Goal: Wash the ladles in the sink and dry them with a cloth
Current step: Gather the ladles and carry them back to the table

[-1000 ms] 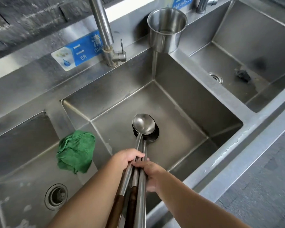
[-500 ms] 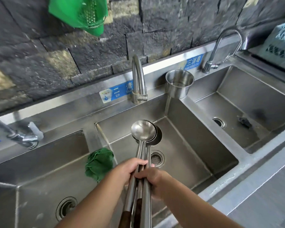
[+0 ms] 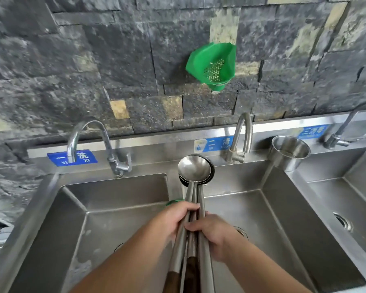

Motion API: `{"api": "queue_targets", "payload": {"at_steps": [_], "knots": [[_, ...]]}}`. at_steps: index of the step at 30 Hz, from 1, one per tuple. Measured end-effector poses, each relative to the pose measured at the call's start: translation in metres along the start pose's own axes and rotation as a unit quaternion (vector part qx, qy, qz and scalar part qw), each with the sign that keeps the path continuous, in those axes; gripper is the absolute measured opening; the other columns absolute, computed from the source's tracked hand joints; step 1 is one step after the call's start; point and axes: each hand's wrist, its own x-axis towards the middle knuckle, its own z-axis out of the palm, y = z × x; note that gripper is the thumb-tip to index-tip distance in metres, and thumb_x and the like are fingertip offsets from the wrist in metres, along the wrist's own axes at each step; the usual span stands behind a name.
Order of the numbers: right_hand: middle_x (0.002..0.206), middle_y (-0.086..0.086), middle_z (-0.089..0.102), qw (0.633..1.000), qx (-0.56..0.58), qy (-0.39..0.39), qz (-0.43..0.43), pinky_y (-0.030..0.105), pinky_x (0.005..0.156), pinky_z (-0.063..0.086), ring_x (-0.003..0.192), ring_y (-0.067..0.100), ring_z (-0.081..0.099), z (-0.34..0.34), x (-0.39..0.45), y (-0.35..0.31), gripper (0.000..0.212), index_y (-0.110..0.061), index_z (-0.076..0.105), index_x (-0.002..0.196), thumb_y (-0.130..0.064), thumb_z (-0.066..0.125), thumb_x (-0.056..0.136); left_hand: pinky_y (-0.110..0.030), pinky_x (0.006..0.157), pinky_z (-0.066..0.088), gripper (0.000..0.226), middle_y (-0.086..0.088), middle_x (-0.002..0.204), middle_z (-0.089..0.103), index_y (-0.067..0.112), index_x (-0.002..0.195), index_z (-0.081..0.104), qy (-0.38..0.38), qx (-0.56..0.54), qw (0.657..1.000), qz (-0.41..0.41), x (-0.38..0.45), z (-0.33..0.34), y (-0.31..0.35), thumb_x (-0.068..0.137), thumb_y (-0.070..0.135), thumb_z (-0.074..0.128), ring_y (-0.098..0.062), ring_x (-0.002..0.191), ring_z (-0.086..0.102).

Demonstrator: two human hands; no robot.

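Note:
Three long steel ladles (image 3: pixel 194 169) are bunched together, bowls stacked and raised above the divider between the left sink (image 3: pixel 106 212) and the middle sink (image 3: pixel 268 208). My left hand (image 3: pixel 178 217) grips the handles from the left. My right hand (image 3: pixel 209 231) grips them from the right, a little lower. Two handles end in dark wood near the bottom edge. Only a sliver of the green cloth (image 3: pixel 173 201) shows behind my left hand.
Curved taps stand over the left sink (image 3: pixel 106 144) and the middle sink (image 3: pixel 241 140). A steel cup (image 3: pixel 290 153) sits on the ledge right of the middle tap. A third sink (image 3: pixel 347 187) lies far right. A green plastic strainer (image 3: pixel 213 66) hangs on the stone wall.
The view has tilted up and swung left, bringing in the wall and left tap. The ladles, held in both hands, now sit over the divider instead of over the middle sink.

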Motion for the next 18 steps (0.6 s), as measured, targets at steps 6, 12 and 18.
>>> {"api": "queue_targets", "payload": {"at_steps": [6, 12, 18], "knots": [[0.103, 0.033, 0.069, 0.996, -0.053, -0.067, -0.012, 0.041, 0.065, 0.059, 0.079, 0.039, 0.071, 0.053, 0.000, 0.006, 0.031, 0.010, 0.060, 0.114, 0.017, 0.057, 0.084, -0.023, 0.055, 0.050, 0.049, -0.004, 0.063, 0.072, 0.011, 0.057, 0.077, 0.046, -0.028, 0.998, 0.013, -0.041, -0.049, -0.011, 0.095, 0.023, 0.049, -0.016, 0.053, 0.068], [0.099, 0.033, 0.069, 0.992, -0.109, -0.069, 0.018, 0.052, 0.076, 0.060, 0.086, 0.045, 0.071, 0.115, 0.001, 0.039, 0.037, 0.008, 0.061, 0.114, 0.014, 0.063, 0.078, -0.025, 0.064, 0.054, 0.041, -0.007, 0.078, 0.075, 0.006, 0.069, 0.079, 0.114, -0.097, 0.988, 0.042, -0.088, -0.101, -0.047, 0.095, 0.017, 0.049, -0.017, 0.066, 0.071], [0.059, 0.015, 0.069, 0.974, -0.198, -0.114, 0.007, 0.023, 0.043, 0.051, 0.047, 0.023, 0.068, 0.179, -0.020, 0.073, 0.017, 0.000, 0.066, 0.081, 0.017, 0.061, 0.082, -0.023, 0.046, 0.050, 0.041, -0.007, 0.058, 0.070, 0.005, 0.064, 0.074, 0.157, -0.141, 0.976, 0.057, -0.145, -0.153, -0.095, 0.096, 0.013, 0.050, -0.018, 0.046, 0.066]]}}
